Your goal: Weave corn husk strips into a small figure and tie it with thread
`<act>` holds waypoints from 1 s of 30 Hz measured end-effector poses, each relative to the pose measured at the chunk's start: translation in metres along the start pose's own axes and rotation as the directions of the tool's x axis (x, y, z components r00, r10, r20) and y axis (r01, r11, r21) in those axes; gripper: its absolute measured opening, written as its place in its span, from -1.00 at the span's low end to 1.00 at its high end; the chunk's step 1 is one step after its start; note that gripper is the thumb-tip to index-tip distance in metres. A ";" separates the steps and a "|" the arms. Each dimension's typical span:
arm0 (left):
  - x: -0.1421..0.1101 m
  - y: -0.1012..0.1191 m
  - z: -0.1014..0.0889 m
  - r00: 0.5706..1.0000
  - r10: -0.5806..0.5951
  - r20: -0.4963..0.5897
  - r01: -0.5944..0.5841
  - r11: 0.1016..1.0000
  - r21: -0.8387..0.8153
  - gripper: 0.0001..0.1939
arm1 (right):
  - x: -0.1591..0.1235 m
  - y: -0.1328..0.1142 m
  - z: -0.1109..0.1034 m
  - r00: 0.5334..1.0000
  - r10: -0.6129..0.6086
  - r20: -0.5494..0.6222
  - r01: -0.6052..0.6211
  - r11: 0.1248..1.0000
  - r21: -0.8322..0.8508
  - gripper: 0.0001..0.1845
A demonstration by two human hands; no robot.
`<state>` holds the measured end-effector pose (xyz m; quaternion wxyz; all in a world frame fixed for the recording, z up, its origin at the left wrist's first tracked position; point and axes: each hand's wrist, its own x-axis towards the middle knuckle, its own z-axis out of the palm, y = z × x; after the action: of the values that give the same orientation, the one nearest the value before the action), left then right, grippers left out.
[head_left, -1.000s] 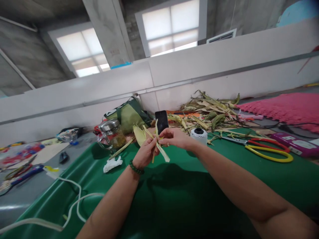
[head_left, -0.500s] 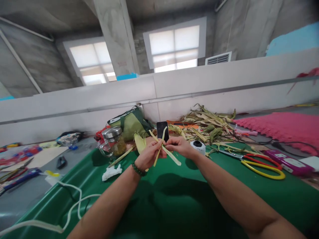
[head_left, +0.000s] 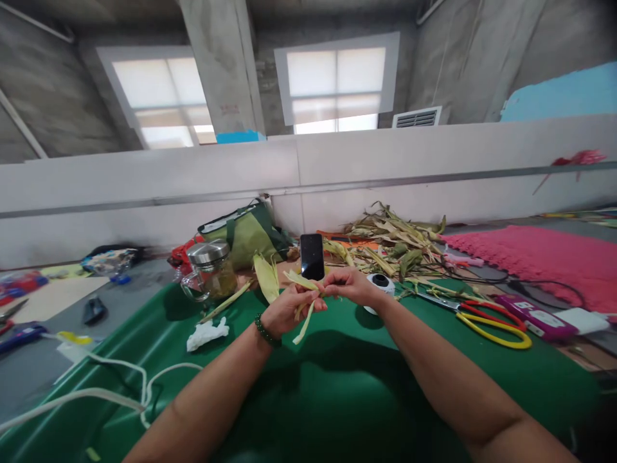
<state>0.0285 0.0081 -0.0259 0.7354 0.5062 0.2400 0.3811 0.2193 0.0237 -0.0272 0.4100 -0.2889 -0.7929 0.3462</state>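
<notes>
Pale corn husk strips (head_left: 303, 326) are pinched between my two hands above the green table cover. My left hand (head_left: 290, 305), with a dark green bead bracelet at its wrist, grips the strips where they cross, and one end hangs down below the fingers. The fingertips of my right hand (head_left: 351, 283) are closed on the same strips, close to the left fingers. Just behind the hands a black phone (head_left: 312, 257) stands upright. A wide yellow-green corn husk leaf (head_left: 267, 279) lies to the left of it.
A glass jar mug (head_left: 212, 273) and green bag (head_left: 248, 235) stand back left, with crumpled white tissue (head_left: 207, 334) nearer. A white spool (head_left: 380, 287), scissors (head_left: 491, 326) and purple box (head_left: 535, 316) are to the right. Dried husks (head_left: 395, 235) pile up behind. White cord (head_left: 101, 395) crosses the left side.
The strips have turned between my fingers: the end that stuck out to the lower right now hangs to the lower left. Both hands stay close together, and the camera view has shifted.
</notes>
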 end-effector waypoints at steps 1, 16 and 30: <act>0.001 0.000 -0.002 1.000 -0.021 -0.018 0.021 1.000 0.016 -0.67 | 0.000 0.000 0.000 1.000 0.013 0.004 -0.013 1.000 -0.016 -0.58; 0.003 -0.001 -0.004 0.993 0.112 0.050 -0.121 0.836 0.536 -0.80 | -0.001 -0.008 0.018 0.911 0.320 -0.259 -0.240 0.924 0.297 -0.54; 0.004 -0.001 -0.013 0.996 0.077 -0.053 -0.049 0.914 0.403 -0.75 | 0.004 -0.004 0.026 0.805 0.584 -0.100 -0.321 0.572 0.754 -0.56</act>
<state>0.0220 0.0181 -0.0314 0.5948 0.6405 0.3214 0.3642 0.1947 0.0164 -0.0326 0.5133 -0.3605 -0.4116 0.6611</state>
